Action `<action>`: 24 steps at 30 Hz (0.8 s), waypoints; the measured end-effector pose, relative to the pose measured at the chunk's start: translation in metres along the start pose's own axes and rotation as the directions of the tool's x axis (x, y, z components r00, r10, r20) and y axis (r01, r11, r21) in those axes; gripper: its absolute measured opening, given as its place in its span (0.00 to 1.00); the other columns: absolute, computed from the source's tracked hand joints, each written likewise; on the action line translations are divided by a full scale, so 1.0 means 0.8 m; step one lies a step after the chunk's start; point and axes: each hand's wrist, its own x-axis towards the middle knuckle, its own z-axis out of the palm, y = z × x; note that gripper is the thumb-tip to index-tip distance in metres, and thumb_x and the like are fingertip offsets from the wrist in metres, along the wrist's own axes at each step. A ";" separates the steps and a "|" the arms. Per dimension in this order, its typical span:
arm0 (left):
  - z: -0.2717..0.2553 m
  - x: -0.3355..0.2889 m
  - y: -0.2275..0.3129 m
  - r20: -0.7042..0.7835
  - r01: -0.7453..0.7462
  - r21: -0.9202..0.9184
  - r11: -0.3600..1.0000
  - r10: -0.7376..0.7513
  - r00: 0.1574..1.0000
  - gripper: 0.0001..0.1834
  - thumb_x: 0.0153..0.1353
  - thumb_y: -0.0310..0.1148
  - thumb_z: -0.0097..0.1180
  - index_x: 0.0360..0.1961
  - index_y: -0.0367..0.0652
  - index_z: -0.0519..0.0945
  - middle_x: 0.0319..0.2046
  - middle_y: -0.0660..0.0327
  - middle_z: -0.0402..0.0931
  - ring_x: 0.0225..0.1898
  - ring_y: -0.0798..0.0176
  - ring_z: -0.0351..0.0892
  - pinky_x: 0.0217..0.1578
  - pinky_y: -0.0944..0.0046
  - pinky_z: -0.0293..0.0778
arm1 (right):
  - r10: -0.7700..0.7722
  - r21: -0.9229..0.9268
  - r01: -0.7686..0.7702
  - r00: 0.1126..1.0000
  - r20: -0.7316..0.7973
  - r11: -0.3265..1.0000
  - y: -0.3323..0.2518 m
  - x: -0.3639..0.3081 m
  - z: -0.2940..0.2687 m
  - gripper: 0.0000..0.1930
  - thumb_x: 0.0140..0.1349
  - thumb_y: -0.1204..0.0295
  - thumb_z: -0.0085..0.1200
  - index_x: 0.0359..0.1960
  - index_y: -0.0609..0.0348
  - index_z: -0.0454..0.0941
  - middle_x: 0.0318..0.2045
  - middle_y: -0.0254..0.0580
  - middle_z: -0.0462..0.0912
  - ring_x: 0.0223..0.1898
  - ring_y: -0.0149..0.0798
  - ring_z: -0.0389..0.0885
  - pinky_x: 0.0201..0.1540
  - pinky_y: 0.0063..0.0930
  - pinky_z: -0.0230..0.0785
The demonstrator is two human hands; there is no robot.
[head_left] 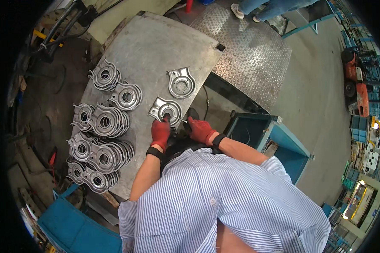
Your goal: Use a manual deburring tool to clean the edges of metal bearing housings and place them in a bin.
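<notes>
A stamped metal bracket (pixel 159 109) with a round ring lies near the right edge of the metal table. My left hand (pixel 160 132), in a red glove with dark fingertips, grips its ring, with fingers at the central hole. Just right of it my right hand (pixel 201 130), gloved alike, is closed around a thin metal tool (pixel 183 121). The tool's tip reaches to the bracket's rim; its far part is hidden in the hand. Beyond them a second bracket (pixel 182 83) rests flat on the table, touched by neither hand.
Several overlapping stacks of like brackets (pixel 107 121) cover the left side of the table (pixel 156 44). Blue metal bins (pixel 283 143) stand at the right and lower left (pixel 78 223). A tread-plate platform (pixel 249 50) adjoins the far right; another person's legs (pixel 266 8) show there. A forklift (pixel 356 84) stands farther off.
</notes>
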 end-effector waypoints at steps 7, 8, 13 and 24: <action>0.007 0.006 -0.010 -0.004 0.015 0.015 1.000 -0.015 1.000 0.27 0.53 0.49 0.54 0.27 0.28 0.75 0.30 0.36 0.74 0.38 0.35 0.73 0.37 0.49 0.68 | 0.018 0.017 -0.019 0.999 0.044 1.000 0.002 0.002 0.005 0.20 0.45 0.68 0.55 0.39 0.65 0.65 0.29 0.59 0.78 0.35 0.57 0.77 0.37 0.46 0.68; 0.006 0.005 -0.008 -0.002 0.016 0.004 1.000 -0.016 1.000 0.27 0.53 0.49 0.54 0.27 0.28 0.75 0.30 0.36 0.74 0.38 0.35 0.73 0.37 0.49 0.68 | 0.008 0.026 -0.009 0.998 0.056 1.000 0.004 0.001 0.005 0.21 0.45 0.68 0.55 0.39 0.65 0.65 0.29 0.59 0.78 0.35 0.58 0.77 0.37 0.47 0.68; -0.007 0.001 0.008 0.062 0.042 0.006 0.999 -0.042 0.997 0.27 0.53 0.50 0.52 0.27 0.28 0.75 0.30 0.36 0.74 0.38 0.36 0.73 0.37 0.48 0.68 | 0.009 0.053 -0.010 1.000 0.014 0.999 0.008 -0.001 0.007 0.22 0.45 0.66 0.55 0.39 0.65 0.65 0.30 0.58 0.78 0.35 0.58 0.76 0.38 0.46 0.67; 0.007 0.010 -0.014 0.033 -0.043 0.096 0.994 0.040 0.999 0.24 0.55 0.47 0.50 0.26 0.31 0.76 0.27 0.39 0.75 0.33 0.35 0.74 0.32 0.46 0.70 | -0.012 0.066 0.006 0.995 0.095 0.998 0.007 0.002 -0.001 0.26 0.50 0.63 0.53 0.47 0.66 0.64 0.33 0.60 0.77 0.37 0.58 0.76 0.38 0.45 0.68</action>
